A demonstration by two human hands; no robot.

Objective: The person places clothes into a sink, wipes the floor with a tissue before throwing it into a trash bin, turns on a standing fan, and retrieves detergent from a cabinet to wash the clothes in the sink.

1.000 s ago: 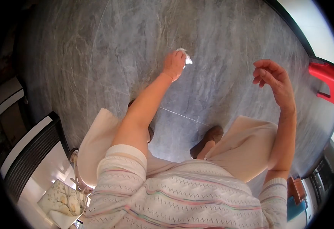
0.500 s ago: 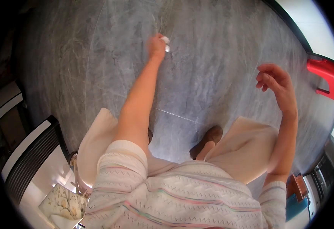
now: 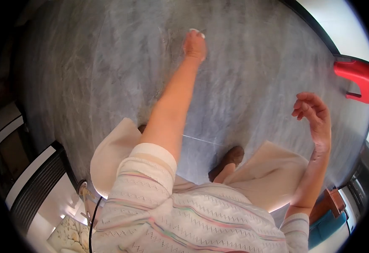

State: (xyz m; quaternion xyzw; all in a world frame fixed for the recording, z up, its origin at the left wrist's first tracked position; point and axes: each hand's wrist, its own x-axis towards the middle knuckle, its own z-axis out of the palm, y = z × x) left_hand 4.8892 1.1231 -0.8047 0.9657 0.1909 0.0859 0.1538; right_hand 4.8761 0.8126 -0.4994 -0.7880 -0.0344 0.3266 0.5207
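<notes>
Stretched out far forward over the grey floor (image 3: 247,80), my left hand (image 3: 195,47) is closed around a small white wad (image 3: 202,36). Only its edges show past the fingers; it may be a tissue or cloth, and most of it is hidden. At the right, my right hand (image 3: 313,110) hangs in the air with its fingers loosely bent and apart. Nothing is in it, and it touches nothing. Below it are my beige trousers (image 3: 264,175) and a brown shoe (image 3: 230,162).
A red plastic piece like a stool (image 3: 357,76) stands at the right edge. Lower left are a black slatted panel (image 3: 39,181), a floral-patterned item (image 3: 69,234) and a dark cable (image 3: 93,221). A blue container (image 3: 330,230) with a brown one (image 3: 332,204) sits lower right.
My left hand has swung right and slightly farther forward, still gripping the white wad. My right hand has dropped lower and nearer my body. The view has shifted a little.
</notes>
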